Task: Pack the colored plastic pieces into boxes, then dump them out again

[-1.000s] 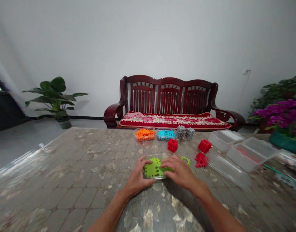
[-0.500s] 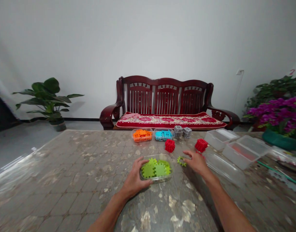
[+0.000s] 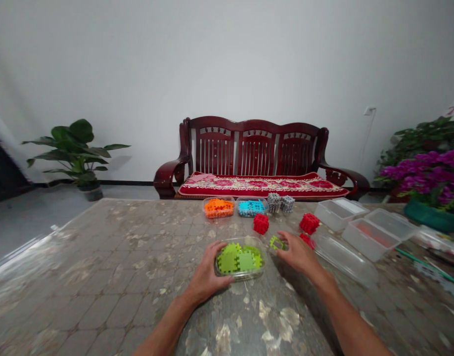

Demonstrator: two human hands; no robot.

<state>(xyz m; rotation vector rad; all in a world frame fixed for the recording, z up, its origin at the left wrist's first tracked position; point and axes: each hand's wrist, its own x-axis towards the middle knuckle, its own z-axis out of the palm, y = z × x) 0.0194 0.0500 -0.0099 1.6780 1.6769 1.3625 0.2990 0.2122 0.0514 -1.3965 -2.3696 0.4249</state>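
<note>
My left hand (image 3: 207,271) is wrapped round the left end of a clear plastic container (image 3: 264,257), which stands on the table. Green interlocking tiles (image 3: 236,259) with toothed edges fill it. To its right, my right hand (image 3: 296,251) pinches a green toothed piece with an open middle (image 3: 275,242). A red toothed block (image 3: 261,224) lies beyond the container. Past my right hand sits another red block (image 3: 309,223), and a further red piece (image 3: 307,241) is partly hidden by the hand.
Tubs of orange pieces (image 3: 218,207) and blue pieces (image 3: 252,206) stand at the table's far edge, beside two grey blocks (image 3: 281,202). On the right are a clear lid (image 3: 345,259), translucent boxes (image 3: 371,237), a green stick (image 3: 427,262) and a flower pot (image 3: 431,215).
My right hand has shifted slightly left with the green toothed piece, nearer the container. More of the red piece behind that hand shows. My left hand keeps its hold on the container.
</note>
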